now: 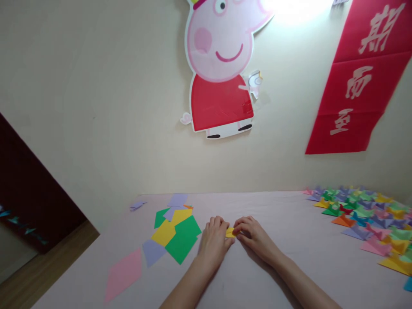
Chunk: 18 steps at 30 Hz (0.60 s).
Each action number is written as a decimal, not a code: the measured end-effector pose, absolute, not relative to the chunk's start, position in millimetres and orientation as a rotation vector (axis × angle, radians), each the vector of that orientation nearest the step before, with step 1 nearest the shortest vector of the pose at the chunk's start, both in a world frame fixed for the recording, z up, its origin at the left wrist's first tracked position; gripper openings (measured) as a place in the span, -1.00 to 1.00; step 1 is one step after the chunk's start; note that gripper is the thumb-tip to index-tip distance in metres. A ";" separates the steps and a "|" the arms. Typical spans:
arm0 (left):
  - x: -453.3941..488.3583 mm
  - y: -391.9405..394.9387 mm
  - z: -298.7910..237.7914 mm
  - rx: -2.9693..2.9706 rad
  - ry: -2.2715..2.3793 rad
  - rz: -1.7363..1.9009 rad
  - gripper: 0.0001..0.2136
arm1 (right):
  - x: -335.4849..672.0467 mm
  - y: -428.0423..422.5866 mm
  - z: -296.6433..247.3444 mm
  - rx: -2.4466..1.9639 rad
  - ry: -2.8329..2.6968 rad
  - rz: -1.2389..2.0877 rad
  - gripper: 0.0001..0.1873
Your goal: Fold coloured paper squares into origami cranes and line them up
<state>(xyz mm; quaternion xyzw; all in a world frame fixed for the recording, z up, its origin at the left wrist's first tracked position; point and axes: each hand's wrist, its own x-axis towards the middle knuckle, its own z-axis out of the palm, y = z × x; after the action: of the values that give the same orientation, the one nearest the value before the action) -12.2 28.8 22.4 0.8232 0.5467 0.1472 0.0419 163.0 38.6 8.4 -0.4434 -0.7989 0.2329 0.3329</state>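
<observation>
A small folded piece of yellow paper (229,232) lies on the pale tabletop, partly hidden between my two hands. My left hand (215,235) presses on its left side, with the fingers bent and close together. At the right side, my right hand (252,235) has its thumb and fingertips closed on the paper's edge. How many folds the paper has cannot be made out. Just left of my left hand lie loose sheets of coloured paper, among them a green sheet (183,239) and a yellow sheet (163,233).
A pink sheet (125,274) and a purple sheet (153,252) lie at the left. Rows of folded paper figures (370,214) in many colours cover the table's right side. Behind the table stands a wall with a cartoon pig cutout (222,103) and a red banner (357,86).
</observation>
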 end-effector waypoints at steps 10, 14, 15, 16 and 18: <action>-17.4 31.1 8.3 2.468 1.446 0.707 -0.83 | 166.4 44.8 -0.9 -1.144 -2.027 0.664 -0.73; -18.1 31.9 6.2 2.416 1.400 0.784 -0.83 | 166.8 44.4 0.2 -1.111 -2.053 0.648 -0.80; -18.3 32.5 5.7 2.403 1.385 0.800 -0.83 | 166.9 44.4 0.6 -1.101 -2.064 0.645 -0.83; -18.5 33.3 5.2 2.391 1.370 0.813 -0.84 | 166.9 44.4 1.1 -1.090 -2.075 0.644 -0.86; -19.1 34.7 4.0 2.375 1.340 0.830 -0.86 | 166.9 44.8 1.5 -1.070 -2.087 0.643 -0.88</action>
<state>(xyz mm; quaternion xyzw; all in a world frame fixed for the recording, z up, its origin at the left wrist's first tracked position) -19.1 34.7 4.0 0.8243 0.4651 0.2881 0.1452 166.9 44.8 1.5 -0.4127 -0.8047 0.2480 0.3473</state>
